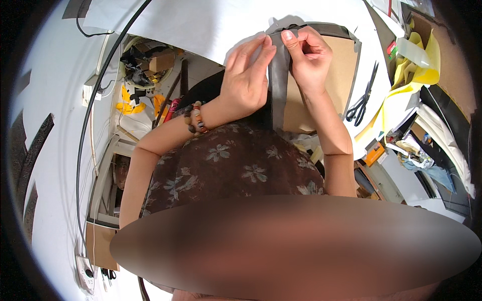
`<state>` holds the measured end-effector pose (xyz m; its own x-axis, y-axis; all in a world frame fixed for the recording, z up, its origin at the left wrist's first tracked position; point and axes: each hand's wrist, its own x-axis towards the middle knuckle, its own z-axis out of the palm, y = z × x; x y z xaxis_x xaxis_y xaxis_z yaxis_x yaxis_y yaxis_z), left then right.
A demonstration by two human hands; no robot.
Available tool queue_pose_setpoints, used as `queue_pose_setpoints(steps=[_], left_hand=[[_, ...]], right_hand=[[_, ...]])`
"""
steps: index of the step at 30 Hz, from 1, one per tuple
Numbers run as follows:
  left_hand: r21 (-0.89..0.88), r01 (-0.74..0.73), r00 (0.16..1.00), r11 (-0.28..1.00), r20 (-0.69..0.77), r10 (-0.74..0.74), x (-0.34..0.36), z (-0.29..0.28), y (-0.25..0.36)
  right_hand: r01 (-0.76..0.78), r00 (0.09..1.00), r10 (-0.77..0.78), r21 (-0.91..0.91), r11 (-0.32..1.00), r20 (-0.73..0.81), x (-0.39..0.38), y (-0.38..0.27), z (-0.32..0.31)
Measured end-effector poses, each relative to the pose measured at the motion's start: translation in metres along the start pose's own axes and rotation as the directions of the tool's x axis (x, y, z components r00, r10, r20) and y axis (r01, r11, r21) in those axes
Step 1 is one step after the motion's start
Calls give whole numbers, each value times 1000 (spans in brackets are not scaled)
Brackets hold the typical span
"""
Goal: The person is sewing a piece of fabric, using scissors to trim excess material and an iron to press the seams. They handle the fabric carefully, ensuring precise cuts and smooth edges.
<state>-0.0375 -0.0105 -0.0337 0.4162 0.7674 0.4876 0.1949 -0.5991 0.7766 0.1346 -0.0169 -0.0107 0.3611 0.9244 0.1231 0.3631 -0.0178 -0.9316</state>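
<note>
A tan board (321,85) with dark grey sheet material along its edges lies at the table's near edge, partly over my lap. Along its left side runs a wide grey strip (278,95). My right hand (310,57) is closed on the strip's far end, thumb on top, by the board's far left corner. From the left, my left hand (246,75) meets the same end of the strip, its fingertips brought together at the edge. What lies under those fingertips is hidden. Dark, bunched material (293,26) shows just beyond the right thumb.
Black-handled scissors (362,103) lie on the white table (241,20) right of the board. Yellow sheets (427,65) are heaped farther right. A black cable (100,75) hangs down on the left, near a bin of scraps (148,62) on the floor.
</note>
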Motion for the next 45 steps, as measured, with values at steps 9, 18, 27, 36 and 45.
queue_pose_setpoints(steps=[9,18,27,36,45], left_hand=[[442,-301,953,845,115,279,0,13,2],[538,-395,914,745,316,256,11,8,16],[412,-374,913,831,320,252,11,-6,9],[262,-229,954,938,252,163,13,-10,3],[168,-184,972,968,179,154,18,-9,-16]], right_hand=[[-35,999,35,25,999,-31,0,-4,3],[-50,995,52,30,998,-86,3,-2,2],[-78,996,78,2,997,43,8,2,-10],[8,999,-7,-15,1000,42,5,-3,-9],[32,999,-33,-51,998,-14,2,-4,-5]])
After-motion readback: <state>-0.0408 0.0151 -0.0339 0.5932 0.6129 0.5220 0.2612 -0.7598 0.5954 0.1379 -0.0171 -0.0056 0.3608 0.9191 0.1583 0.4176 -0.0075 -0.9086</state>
